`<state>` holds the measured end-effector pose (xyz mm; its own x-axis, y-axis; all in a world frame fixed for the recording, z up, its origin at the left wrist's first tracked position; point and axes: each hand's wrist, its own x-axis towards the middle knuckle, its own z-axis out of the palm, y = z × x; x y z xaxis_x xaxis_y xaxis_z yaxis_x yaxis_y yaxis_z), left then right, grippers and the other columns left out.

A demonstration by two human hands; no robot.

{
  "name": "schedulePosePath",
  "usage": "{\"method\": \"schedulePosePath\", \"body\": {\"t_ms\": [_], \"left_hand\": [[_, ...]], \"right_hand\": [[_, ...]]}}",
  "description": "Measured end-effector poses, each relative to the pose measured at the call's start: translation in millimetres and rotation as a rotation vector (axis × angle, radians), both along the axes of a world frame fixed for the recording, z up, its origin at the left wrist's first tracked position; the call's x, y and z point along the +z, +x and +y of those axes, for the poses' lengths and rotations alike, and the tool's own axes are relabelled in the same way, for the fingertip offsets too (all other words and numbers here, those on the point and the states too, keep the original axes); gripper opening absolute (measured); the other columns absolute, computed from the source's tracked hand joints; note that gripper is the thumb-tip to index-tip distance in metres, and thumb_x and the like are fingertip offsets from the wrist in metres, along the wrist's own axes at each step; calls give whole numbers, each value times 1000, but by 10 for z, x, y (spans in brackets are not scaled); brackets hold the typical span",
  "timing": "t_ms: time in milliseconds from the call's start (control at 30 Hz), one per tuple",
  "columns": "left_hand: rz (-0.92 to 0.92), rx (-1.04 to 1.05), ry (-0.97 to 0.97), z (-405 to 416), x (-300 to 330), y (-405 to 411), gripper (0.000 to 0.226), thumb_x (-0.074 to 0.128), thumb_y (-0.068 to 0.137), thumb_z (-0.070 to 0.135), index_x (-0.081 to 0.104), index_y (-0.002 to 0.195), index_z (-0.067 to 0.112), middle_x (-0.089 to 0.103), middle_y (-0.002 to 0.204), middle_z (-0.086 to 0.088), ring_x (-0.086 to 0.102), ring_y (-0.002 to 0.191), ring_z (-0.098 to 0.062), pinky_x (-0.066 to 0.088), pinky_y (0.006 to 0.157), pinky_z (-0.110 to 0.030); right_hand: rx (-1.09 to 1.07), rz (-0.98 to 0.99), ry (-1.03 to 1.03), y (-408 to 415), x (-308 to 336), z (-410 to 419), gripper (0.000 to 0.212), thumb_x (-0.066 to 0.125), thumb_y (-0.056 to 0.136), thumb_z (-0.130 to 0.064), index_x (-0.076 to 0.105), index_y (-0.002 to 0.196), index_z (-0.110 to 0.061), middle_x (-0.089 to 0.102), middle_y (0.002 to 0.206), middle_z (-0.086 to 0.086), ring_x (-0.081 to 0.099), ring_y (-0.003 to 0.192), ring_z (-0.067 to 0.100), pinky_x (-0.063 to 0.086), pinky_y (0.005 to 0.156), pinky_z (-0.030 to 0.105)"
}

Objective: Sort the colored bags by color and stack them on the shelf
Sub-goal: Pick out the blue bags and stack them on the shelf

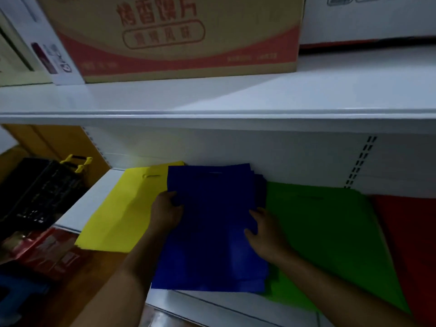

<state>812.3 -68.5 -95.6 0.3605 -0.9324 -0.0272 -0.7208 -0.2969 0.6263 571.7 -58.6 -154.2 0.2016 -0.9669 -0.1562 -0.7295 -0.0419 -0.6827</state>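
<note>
Both hands [167,212] [264,232] flank the blue bags [212,208], left seemingly gripping.

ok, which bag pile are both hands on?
The blue pile: left hand grips its left edge, right hand lies on top. Yellow, green, red untouched.

Four piles of colored bags lie side by side on the lower shelf [99,204]: one yellow pile [122,208], one blue pile [212,232], one green pile [330,232] and one red pile [410,232]. How many bags each pile holds cannot be told. Two hands show, a left hand [166,213] and a right hand [264,234]. The upper shelf [236,95] carries one brown cardboard box [174,36] and two white boxes [37,38] [368,17]. One black crate [35,190] stands at the left.
</note>
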Motion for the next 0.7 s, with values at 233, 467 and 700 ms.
{"method": "schedulePosePath", "body": {"t_ms": [233,467,700], "left_hand": [[13,-155,149,-478,-403,142,46,67,82,3,55,126,-6,47,136,-23,42,130,-38,38,99,-34],[-50,-176,25,-566,-444,-75,65,66,76,35,54,133,6,47,140,-22,35,137,-36,32,111,-41],[149,-449,-17,-624,8,-1433,52,58,93,40,48,137,15,46,143,-4,45,128,-24,39,104,-35]], "right_hand": [[6,231,109,75,-153,-145,76,44,95,-56,13,155,-22,-1,163,2,7,149,25,12,121,39],[-67,225,64,-211,-33,-119,74,44,97,-53,9,155,-24,-1,163,5,5,149,24,9,121,36],[-182,258,-52,-1138,302,174,76,50,96,-46,8,155,-24,3,163,4,9,148,25,14,120,37]]}}
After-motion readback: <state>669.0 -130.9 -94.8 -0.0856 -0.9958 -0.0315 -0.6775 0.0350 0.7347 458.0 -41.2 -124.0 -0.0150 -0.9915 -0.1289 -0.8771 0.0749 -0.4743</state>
